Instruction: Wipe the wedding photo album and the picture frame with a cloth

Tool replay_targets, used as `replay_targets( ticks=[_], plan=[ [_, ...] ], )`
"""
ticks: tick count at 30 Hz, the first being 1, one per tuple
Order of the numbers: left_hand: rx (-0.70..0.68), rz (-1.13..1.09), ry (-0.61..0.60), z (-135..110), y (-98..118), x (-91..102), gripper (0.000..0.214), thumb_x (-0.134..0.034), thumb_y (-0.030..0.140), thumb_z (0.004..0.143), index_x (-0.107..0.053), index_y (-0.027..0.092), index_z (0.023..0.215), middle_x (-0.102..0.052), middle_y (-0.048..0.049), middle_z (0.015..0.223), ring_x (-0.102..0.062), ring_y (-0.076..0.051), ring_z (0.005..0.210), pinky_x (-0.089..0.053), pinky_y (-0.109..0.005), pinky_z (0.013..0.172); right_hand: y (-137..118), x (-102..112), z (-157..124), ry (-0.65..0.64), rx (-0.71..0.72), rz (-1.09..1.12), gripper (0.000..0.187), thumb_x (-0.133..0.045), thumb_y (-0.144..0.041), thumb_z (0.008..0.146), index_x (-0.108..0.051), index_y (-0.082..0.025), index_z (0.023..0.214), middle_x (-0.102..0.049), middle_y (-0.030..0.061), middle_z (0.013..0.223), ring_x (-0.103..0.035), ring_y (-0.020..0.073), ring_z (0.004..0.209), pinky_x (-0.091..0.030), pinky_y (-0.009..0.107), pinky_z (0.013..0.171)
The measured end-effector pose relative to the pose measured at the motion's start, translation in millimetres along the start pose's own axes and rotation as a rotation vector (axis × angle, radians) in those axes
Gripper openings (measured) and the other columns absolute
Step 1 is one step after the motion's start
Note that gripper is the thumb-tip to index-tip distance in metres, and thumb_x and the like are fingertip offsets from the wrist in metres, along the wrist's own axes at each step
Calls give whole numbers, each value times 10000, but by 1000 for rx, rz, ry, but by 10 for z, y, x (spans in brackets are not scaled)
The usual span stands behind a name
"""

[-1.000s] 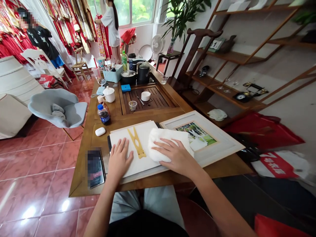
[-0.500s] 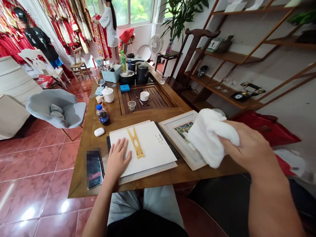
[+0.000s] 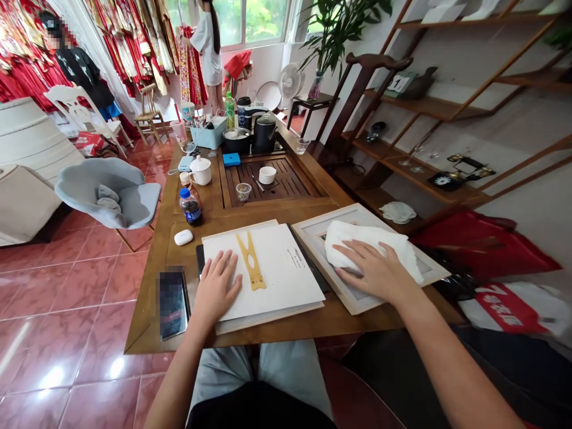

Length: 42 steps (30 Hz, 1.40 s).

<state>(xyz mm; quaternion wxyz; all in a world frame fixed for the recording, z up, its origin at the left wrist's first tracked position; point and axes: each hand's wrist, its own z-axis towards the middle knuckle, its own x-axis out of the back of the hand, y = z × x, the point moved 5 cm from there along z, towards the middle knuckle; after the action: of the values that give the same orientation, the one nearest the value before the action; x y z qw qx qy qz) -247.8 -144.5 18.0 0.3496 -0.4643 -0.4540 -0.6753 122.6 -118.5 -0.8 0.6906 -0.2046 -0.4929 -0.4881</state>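
Note:
My left hand (image 3: 220,286) lies flat with its fingers apart on the left side of a white printed sheet (image 3: 286,286). Beside its fingertips is a flat yellow cat-faced piece with two long prongs (image 3: 256,280). The sheet rests on a stack with a pale wooden edge. To the right, a white cloth (image 3: 406,250) is spread over a light-rimmed picture frame (image 3: 351,302), hiding most of the picture. My right hand (image 3: 370,268) rests on top of the cloth, fingers stretched out and spread, pressing it against the frame.
A phone (image 3: 175,310), an earbud case (image 3: 183,238) and a blue-capped bottle (image 3: 190,208) line the table's left side. Farther back are a white lidded cup (image 3: 201,171), a slatted tea tray (image 3: 290,187) and a black pot (image 3: 264,134). Two people stand near hanging garments.
My right hand has come down and left with the white cloth, from above the frame onto it, and its fingers have spread out. My left hand stays on the sheet.

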Motion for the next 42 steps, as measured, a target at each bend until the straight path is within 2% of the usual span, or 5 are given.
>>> replay_targets(
  ticks=[6, 11, 16, 30, 42],
  plan=[
    [-62, -88, 93, -49, -69, 171, 423, -398, 231, 1058, -539, 247, 1456, -538, -105, 1545, -459, -252, 1474, -346, -541, 1237, -359, 423, 280, 130, 141, 99, 439, -538, -232, 984, -554, -194, 1422, -660, 149, 1349, -618, 279, 1231, -370, 493, 1134],
    [-84, 20, 149, -165, -313, 326, 480, -411, 93, 993, -534, 215, 1441, -594, -139, 1455, -601, -264, 1310, -523, -451, 1085, -687, 367, 399, 93, 394, 105, 432, -502, -65, 950, -612, -148, 1360, -697, 144, 1269, -646, 246, 1149, -480, 396, 1020],
    [-200, 201, 43, -232, -432, 350, 532, -400, 31, 964, -514, 212, 1452, -610, -140, 1444, -634, -260, 1267, -541, -424, 1045, -669, 203, 481, 101, 514, 23, 485, -447, 29, 908, -624, -136, 1328, -707, 143, 1267, -669, 238, 1083, -533, 395, 959],
    [-868, 468, -193, 8, -437, 516, 439, -431, 69, 1035, -537, 183, 1446, -635, -121, 1449, -603, -268, 1352, -467, -439, 1156, -674, 178, 668, 220, 989, -24, 341, -456, -50, 991, -641, -84, 1275, -723, 152, 1250, -694, 204, 1110, -562, 383, 974],
    [-994, 360, -306, 23, -443, 529, 435, -429, 122, 1027, -568, 171, 1437, -634, -178, 1435, -603, -305, 1353, -534, -472, 1101, -648, 100, 671, 211, 1051, 68, 402, -448, -56, 968, -603, -8, 1335, -731, 227, 1179, -704, 243, 1118, -576, 415, 971]
  ],
)
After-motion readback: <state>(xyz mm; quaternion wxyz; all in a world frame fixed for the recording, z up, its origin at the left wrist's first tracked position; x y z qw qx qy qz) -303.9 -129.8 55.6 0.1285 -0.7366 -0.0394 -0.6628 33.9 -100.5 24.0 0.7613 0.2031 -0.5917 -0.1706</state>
